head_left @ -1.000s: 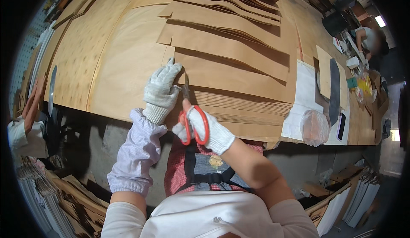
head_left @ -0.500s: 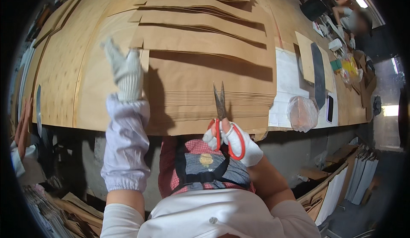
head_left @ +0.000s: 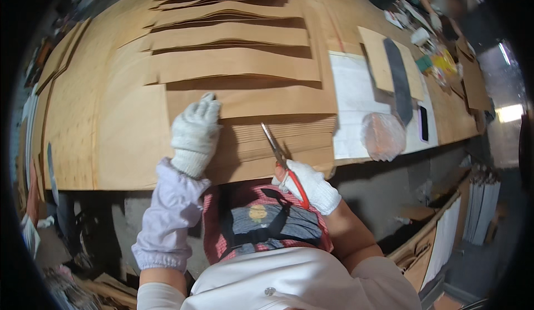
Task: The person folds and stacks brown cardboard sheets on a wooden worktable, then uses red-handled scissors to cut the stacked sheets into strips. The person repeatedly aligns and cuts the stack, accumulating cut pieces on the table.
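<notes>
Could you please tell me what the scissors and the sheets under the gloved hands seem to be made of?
The scissors look like bare steel blades, grey and slightly shiny, with red handles that are probably plastic. The sheets look like brown kraft paper: matte, thin, with edges lifting in overlapping layers. The left hand and right hand wear white gloves that seem knitted, likely cotton.

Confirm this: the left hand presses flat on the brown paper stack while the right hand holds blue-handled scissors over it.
Not quite: the head view shows the scissors in the right hand have red handles, not blue. The left hand does press flat on the brown paper stack.
</notes>
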A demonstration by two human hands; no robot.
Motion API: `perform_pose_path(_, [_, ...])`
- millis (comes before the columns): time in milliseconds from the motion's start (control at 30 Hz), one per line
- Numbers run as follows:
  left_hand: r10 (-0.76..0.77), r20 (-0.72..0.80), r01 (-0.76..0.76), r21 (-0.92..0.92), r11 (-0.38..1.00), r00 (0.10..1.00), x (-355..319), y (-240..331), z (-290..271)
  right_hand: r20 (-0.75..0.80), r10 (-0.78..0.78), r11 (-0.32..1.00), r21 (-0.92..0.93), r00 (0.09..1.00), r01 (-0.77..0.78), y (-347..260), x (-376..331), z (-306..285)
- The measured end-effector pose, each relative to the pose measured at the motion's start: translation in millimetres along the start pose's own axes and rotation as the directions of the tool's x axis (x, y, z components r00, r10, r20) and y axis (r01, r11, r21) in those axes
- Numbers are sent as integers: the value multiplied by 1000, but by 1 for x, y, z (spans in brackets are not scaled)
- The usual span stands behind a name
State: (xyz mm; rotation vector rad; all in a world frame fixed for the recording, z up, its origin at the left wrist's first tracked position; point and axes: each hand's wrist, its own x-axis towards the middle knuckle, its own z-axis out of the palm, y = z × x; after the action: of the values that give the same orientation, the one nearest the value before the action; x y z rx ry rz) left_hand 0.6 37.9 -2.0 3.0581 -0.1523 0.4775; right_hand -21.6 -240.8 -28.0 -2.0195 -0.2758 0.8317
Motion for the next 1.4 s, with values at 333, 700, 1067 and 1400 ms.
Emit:
perform_pose_path(333, [-50,-46,51,19,999,998,-7,0,-6,-173,376,736,652,910,-181,-17,-11,-44])
perform_pose_path(700, [-263,-186,148,-473,869,947,-41,-63,-11,479,-89,682,668,873,-297,-73,31,48])
perform_pose_path(1067, [-237,-368,-39,-606,794,899,-15,-68,-11,407,117,841,444,906,-308,-124,31,79])
perform_pose_path(1400, [-443,-344,171,-598,783,828,-2,-63,1,333,-50,533,806,941,-257,-56,-4,9])
